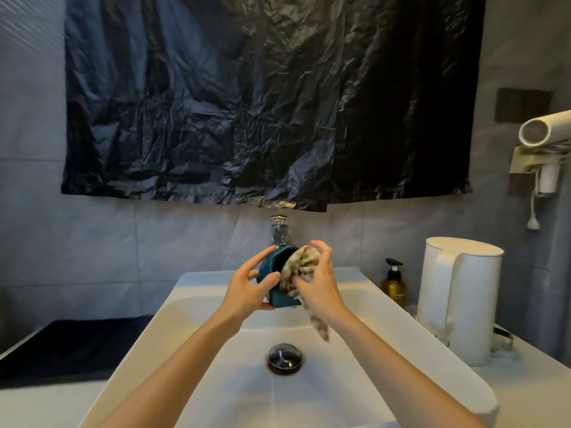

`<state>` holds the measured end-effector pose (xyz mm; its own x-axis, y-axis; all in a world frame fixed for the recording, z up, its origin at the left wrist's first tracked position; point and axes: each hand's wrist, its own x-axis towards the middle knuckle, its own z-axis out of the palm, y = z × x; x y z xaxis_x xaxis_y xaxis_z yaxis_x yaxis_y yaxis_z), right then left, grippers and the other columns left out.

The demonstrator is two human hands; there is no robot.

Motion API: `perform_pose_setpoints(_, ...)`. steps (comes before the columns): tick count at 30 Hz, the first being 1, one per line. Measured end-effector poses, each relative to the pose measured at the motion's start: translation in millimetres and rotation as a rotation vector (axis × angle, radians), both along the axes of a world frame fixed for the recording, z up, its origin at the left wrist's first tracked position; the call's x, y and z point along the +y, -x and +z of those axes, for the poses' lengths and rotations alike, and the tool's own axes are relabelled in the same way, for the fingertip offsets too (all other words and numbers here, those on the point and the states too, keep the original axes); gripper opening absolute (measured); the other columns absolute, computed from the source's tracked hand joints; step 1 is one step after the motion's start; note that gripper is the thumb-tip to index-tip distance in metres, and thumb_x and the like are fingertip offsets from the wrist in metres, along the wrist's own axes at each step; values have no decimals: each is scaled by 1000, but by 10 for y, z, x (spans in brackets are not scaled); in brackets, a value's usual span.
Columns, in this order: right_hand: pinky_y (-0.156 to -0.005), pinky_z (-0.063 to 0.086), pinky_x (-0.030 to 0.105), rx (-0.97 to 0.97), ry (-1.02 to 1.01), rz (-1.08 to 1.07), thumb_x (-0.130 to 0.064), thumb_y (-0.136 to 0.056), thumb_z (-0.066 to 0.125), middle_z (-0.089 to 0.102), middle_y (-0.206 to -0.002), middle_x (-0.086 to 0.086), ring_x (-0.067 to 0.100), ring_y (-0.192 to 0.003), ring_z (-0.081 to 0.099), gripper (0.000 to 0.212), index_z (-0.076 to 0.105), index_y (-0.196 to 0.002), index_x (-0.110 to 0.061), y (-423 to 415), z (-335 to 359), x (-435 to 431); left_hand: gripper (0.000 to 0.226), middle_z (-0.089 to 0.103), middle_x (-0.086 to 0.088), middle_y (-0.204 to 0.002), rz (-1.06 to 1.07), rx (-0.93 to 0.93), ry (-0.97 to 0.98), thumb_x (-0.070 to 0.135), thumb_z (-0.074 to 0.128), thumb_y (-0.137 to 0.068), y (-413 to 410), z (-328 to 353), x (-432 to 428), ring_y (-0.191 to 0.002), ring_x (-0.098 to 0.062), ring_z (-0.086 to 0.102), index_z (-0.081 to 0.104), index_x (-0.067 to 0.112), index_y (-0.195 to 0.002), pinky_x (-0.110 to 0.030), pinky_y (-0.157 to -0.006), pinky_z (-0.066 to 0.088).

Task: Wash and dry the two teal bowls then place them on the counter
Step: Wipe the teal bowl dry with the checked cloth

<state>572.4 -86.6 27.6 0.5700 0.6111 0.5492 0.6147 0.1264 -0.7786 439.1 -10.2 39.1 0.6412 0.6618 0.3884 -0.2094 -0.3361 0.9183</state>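
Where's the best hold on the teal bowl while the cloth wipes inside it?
Its outer wall and base, from the left. The bowl is tipped with its mouth facing right, where the right hand pushes the cloth in; the left hand curls round the outside there, leaving the opening free.

Loads of open room above the sink basin [191, 291]. Boxed in behind by the tap [279, 230]. Crowded on the right-side counter [525, 396] by kettle [463, 298] and soap bottle [393, 284].
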Motion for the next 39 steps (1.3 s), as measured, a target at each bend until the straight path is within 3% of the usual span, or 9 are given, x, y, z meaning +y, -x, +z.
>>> perform_pose_setpoints(6,-86,51,36,103,-62,-59,-11,-95,51,64,-103,0,20,-101,61,16,52,-105,-23,-134,-73,66,61,50,2,-121,-113,64,-92,26,63,-89,-47,-33,-34,-96,-18,64,35,46,-139,-27,-63,57)
perform_pose_setpoints(9,-87,51,34,60,-72,-52,-10,-96,50,63,-99,-4,15,-100,60,15,53,-104,-22,-160,-71,41,48,47,8,-127,-162,126,55,58,38,-88,-69,8,-83,-101,-10,58,30,54,-135,-31,-73,57)
perform_pose_setpoints(12,-85,50,29,-2,-72,5,-9,-96,50,63,-96,-7,11,-97,60,18,53,-104,-24,-134,-63,-10,44,55,3,-126,-253,150,351,69,23,-88,-95,2,-71,-115,-21,54,48,49,-119,-47,-94,49)
perform_pose_setpoints(15,-78,48,23,-118,-61,99,1,-90,51,65,-90,-7,8,-89,61,32,52,-101,-29,-29,-58,-75,38,67,1,-118,-383,88,476,62,44,-86,-62,-19,-120,-108,-23,63,64,45,-114,-50,-91,51)
perform_pose_setpoints(19,-70,50,34,-163,-79,128,7,-83,46,66,-85,2,16,-83,62,39,52,-100,-27,62,-64,-87,55,60,8,-128,-459,51,430,52,60,-76,14,-64,-114,-113,-20,62,43,61,-127,-48,-86,53)
perform_pose_setpoints(21,-66,48,26,-158,-115,137,8,-84,44,65,-83,-3,8,-78,60,40,51,-100,-28,102,-66,-100,54,61,8,-127,-490,47,394,46,62,-81,40,-66,-115,-113,-20,62,41,61,-129,-49,-87,52)
perform_pose_setpoints(28,-58,42,10,-166,-62,164,-5,-97,43,56,-83,-11,1,-77,55,20,39,-102,-23,187,-75,-139,73,51,-8,-136,-561,120,349,38,80,-67,134,-63,-61,-119,-34,56,46,52,-130,-55,-90,50)
perform_pose_setpoints(35,-85,43,23,-240,-87,-70,-10,-85,56,30,-111,-2,10,-105,34,51,21,-111,-36,166,-141,-45,50,58,-8,-123,-459,62,426,39,67,-77,108,-40,-120,-106,-32,59,52,47,-124,-51,-85,51)
perform_pose_setpoints(39,-59,45,18,-393,-190,-142,-10,-81,68,44,-90,-3,12,-76,51,48,28,-98,-31,186,-84,-103,50,57,-7,-122,-390,24,425,45,64,-74,114,-26,-118,-104,-32,59,52,49,-123,-50,-82,53)
